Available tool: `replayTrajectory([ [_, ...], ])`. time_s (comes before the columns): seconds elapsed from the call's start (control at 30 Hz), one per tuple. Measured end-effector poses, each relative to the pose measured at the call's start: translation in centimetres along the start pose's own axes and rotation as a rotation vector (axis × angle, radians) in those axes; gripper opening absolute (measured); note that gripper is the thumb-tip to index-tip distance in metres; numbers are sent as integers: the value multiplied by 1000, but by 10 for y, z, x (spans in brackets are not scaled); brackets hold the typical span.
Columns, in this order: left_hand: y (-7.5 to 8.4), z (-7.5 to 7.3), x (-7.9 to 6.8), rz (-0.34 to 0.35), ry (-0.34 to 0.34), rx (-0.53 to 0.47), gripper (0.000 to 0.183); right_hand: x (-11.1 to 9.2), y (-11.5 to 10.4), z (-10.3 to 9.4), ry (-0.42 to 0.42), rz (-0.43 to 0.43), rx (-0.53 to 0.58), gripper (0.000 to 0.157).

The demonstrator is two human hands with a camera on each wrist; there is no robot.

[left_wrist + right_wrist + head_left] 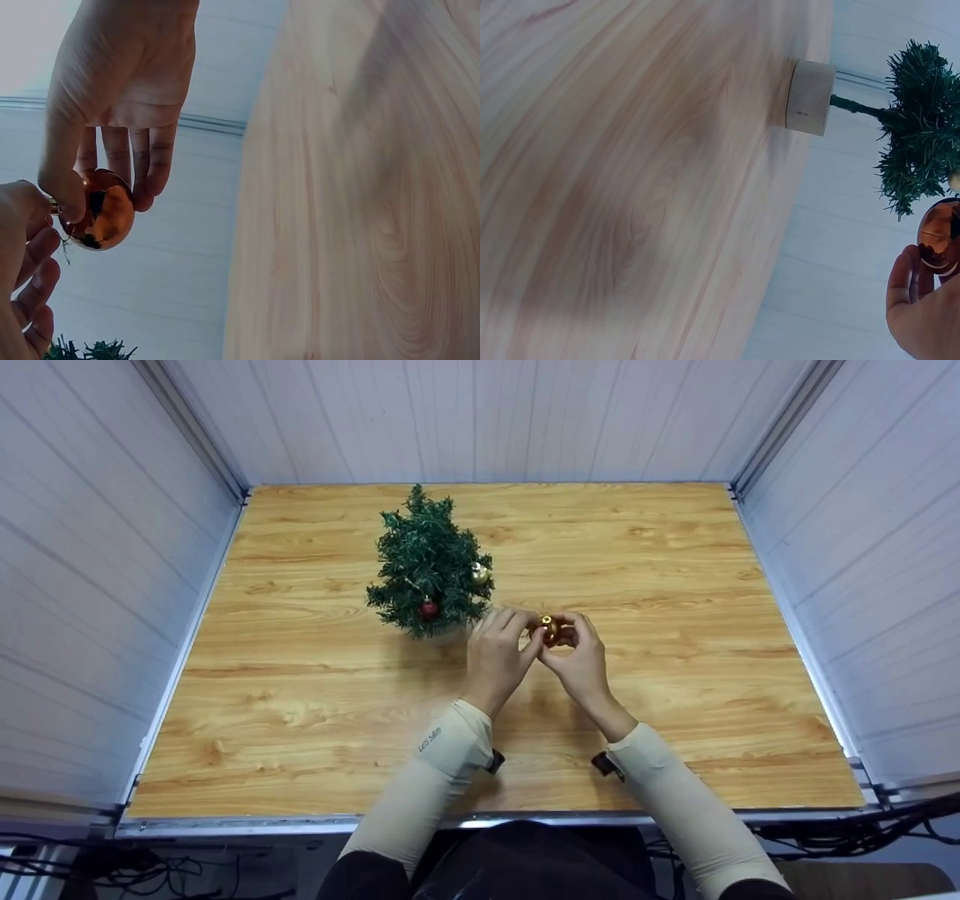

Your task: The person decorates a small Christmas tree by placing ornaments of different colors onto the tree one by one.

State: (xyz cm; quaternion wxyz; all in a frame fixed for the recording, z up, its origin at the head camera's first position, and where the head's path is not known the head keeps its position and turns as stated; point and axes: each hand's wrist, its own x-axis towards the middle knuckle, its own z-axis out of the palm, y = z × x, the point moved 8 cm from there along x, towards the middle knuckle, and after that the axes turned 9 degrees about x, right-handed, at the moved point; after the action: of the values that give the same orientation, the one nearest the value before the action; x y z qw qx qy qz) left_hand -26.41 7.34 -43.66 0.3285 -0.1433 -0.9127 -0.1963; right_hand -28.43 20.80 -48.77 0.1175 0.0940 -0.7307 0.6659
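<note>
A shiny copper-gold Christmas ball [553, 634] is held above the table between both hands, just right of the small artificial Christmas tree [429, 551]. My right hand [583, 661] grips the round body of the ball between thumb and fingers. With thumb and forefinger, my left hand [498, 651] pinches at its gold cap [54, 205], where a thin thread [66, 247] hangs down. On the tree hang a red ball [429, 609] at the front and a gold ball [480, 572] on the right side. Part of the held ball is hidden by the fingers.
The tree stands upright in a pale round base [808, 99] on the wood-grain table [300, 720]. White panel walls [480, 420] enclose the table at the back and both sides. Dark cables [847, 832] lie beyond its front edge.
</note>
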Motion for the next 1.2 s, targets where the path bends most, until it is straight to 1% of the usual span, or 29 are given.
replayTrajectory([
  [0.17, -2, 0, -1, -9, 3, 17, 5, -1, 2, 1, 0, 4, -5, 43],
  [0.33, -4, -3, -2, -16, 10, 18, 4, -2, 3, 3, -1, 1, -7, 46],
  [0.53, -6, -9, -4, -7, 28, 2, 4, -3, 8, 2, -4, 9, -30, 48],
  [0.7, -6, -14, -4, 6, 48, -34, 4, -5, 12, 1, -10, 22, -37, 46],
  [0.97, -7, -20, -5, 8, 57, -88, 7, -9, 19, 8, -34, 30, -6, 46],
  [1.1, -7, -20, -6, 10, 59, -78, 7, -14, 24, 14, -60, 52, 21, 47],
  [1.2, -7, -19, -6, 12, 63, -70, 3, -17, 26, 18, -73, 70, 34, 47],
])
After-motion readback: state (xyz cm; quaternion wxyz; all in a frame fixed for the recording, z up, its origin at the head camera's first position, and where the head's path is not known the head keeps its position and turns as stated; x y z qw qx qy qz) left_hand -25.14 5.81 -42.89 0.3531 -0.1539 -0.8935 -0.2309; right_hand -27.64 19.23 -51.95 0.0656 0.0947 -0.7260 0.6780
